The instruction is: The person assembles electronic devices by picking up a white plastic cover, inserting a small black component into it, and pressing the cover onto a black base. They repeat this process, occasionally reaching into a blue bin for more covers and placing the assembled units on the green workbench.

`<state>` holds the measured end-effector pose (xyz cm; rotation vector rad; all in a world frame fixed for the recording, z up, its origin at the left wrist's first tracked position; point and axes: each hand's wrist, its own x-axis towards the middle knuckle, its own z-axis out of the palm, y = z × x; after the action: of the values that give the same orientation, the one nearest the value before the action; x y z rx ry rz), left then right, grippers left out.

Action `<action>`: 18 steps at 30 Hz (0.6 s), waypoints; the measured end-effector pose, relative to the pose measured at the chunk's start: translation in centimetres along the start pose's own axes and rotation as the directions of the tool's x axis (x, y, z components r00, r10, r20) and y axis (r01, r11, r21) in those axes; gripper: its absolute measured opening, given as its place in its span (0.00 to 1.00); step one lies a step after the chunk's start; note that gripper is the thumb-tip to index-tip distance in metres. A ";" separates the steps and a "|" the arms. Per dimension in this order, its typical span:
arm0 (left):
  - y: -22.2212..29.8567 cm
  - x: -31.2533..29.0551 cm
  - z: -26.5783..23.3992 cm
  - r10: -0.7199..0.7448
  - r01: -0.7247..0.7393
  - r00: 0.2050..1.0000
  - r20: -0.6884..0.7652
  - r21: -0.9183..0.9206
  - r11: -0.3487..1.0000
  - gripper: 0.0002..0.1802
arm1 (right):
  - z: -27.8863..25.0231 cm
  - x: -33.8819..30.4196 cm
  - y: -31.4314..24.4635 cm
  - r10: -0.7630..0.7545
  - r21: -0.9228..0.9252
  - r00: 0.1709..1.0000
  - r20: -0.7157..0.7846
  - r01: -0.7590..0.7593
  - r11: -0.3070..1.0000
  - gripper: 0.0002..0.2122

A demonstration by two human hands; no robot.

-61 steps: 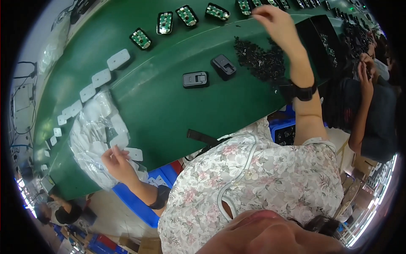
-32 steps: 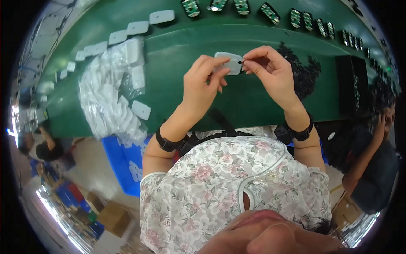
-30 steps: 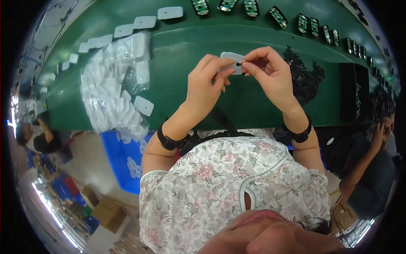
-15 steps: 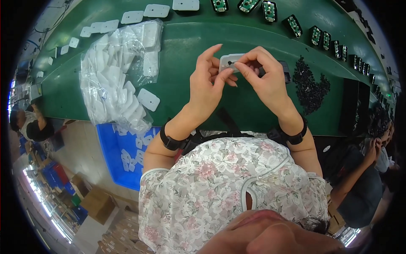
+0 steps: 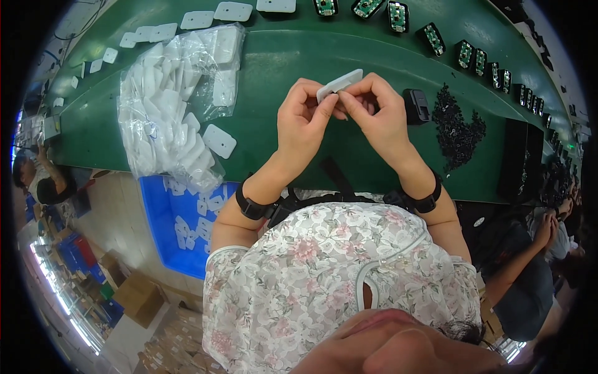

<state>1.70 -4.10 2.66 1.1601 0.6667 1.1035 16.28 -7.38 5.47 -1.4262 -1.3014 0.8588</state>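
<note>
A thin white plastic cover (image 5: 341,83) with rounded corners is held tilted above the green table, one edge raised. My left hand (image 5: 304,115) closes on its left end, the thumb at the lower edge. From the other side my right hand (image 5: 377,112) pinches the same cover, its thumb tip close to the left one. A dark bit shows between the thumb tips, too small to name. Right of my right hand lies a black plastic housing (image 5: 417,106). Beyond it spreads a heap of small black parts (image 5: 453,128).
A clear bag (image 5: 168,106) full of white covers lies at left, with a loose cover (image 5: 220,141) beside it. Black housings with green circuit boards (image 5: 397,17) line the far right edge. A blue bin (image 5: 165,234) stands below the table; a black box (image 5: 520,156) sits at right.
The white cover has tipped from facing up to a steep slant. My right hand has shifted slightly left, uncovering the black housing, and both thumbs have come together at the cover's edge.
</note>
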 end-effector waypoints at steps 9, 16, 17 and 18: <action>0.7 -0.6 0.0 -0.111 0.114 0.993 0.049 -0.066 0.991 0.04 | -2.0 -0.1 -0.2 -0.138 -0.204 0.990 0.023 0.140 0.969 0.12; 0.6 -0.7 -0.8 -0.154 0.153 0.986 0.070 0.008 0.988 0.03 | -1.8 0.5 -1.1 0.039 -0.328 0.988 0.149 0.012 0.945 0.08; 0.8 -0.7 -1.0 -0.174 0.174 0.981 0.080 0.012 0.985 0.04 | -1.7 0.7 -1.0 0.036 -0.328 0.988 0.153 0.016 0.945 0.08; 0.9 -0.6 -1.0 -0.196 0.196 0.976 0.094 0.014 0.981 0.05 | -1.8 0.9 -0.6 0.058 -0.267 0.986 0.155 -0.015 0.964 0.09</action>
<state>0.29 -4.25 3.15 1.1177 0.6939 0.8752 17.94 -6.94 6.60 -1.6194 -1.5641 0.8635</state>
